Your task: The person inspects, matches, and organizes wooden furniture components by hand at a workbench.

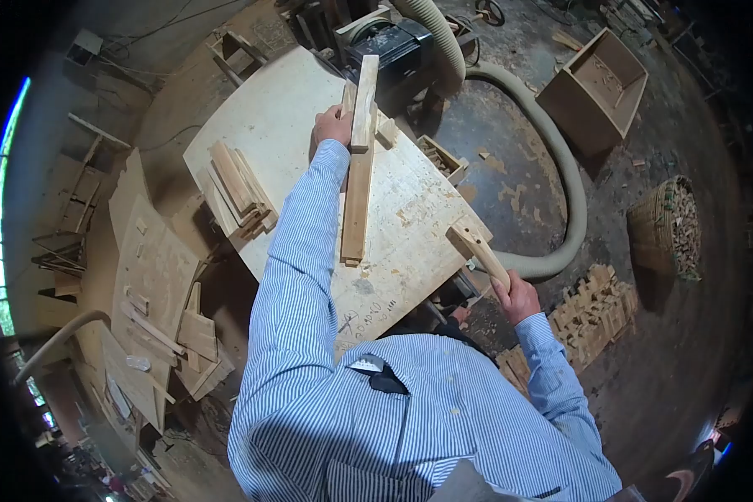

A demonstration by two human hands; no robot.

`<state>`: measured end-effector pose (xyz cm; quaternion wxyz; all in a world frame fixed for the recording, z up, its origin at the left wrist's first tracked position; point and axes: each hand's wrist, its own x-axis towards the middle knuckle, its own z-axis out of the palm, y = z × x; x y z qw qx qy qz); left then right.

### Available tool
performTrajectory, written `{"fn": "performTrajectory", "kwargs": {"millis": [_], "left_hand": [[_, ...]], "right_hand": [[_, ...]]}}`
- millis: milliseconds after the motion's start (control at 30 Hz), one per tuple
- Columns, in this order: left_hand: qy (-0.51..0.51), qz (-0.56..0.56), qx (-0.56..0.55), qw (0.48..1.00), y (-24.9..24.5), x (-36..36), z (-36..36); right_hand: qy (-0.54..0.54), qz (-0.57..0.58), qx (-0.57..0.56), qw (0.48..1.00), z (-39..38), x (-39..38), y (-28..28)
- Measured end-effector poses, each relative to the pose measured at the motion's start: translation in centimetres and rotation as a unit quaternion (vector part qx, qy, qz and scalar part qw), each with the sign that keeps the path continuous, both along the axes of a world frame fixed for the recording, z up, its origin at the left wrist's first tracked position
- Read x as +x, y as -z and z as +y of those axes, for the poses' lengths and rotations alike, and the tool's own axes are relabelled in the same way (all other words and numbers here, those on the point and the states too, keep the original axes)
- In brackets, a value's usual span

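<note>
My left hand [333, 125] is closed at the left edge of some wooden strips on the pale worktable [268, 109]. Beside its fingers a light wooden piece [365, 105] lies over the upper end of a longer, browner board [357, 209]. A small wood block [386, 134] touches their right side. My right hand [519, 299] is wrapped round the handle of a wooden mallet [477, 249], held over the right corner of the worktable. The mallet's head points away from me.
Several wooden strips [241, 188] are stacked on the table's left side. A black motor [397, 46] and thick hose [573, 184] stand beyond. On the right are a wooden box [594, 84], a basket of offcuts [669, 226] and piled blocks [590, 318]. Sheets [155, 259] lean left.
</note>
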<state>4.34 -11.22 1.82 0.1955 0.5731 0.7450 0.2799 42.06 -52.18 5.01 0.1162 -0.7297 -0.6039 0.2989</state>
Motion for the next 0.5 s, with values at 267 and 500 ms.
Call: {"fn": "performTrajectory", "kwargs": {"millis": [267,500], "left_hand": [[-0.041,0.072,0.108,0.991,-3.7,3.0,-3.9],[0.084,0.128,0.138,0.978,-2.9,3.7,-3.7]], "right_hand": [[-0.021,0.016,-0.026,0.999,-2.9,4.5,-1.8],[-0.008,0.011,-0.027,1.0,-1.6,4.9,-2.7]]}}
